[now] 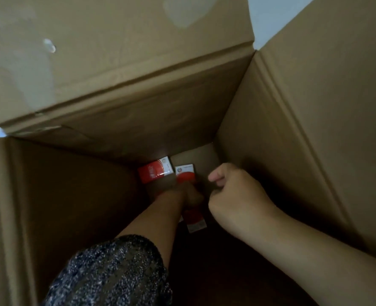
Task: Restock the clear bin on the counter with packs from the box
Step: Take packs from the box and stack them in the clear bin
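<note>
Risk: the packs lie at the very bottom of a deep box (pixel 293 129), in shadow. Reaching by feel, a pack could slip on the way up or catch on a wall, I think.
Second risk: both arms crowd the same corner, so one may knock a pack out of the other's hold.
Pack (pixel 185 174): red with a white end and a round mark, glossy like film wrap. It lies on the box floor, partly under the left grip. Red also shows nearer than that grip; whether it is the same pack, I cannot tell.
Far pack (pixel 155 172): same red and white, just beside the first, against the far wall.
Left grip (pixel 189 195): lies across the pack, dark and blurred; whether it is clamped on it I cannot tell.
Right grip (pixel 235 195): fingers curled together, nothing seen in them, just beside the pack.
Sleeve (pixel 116 272): speckled dark knit on the left arm.
Bin and bench: not in view.
</note>
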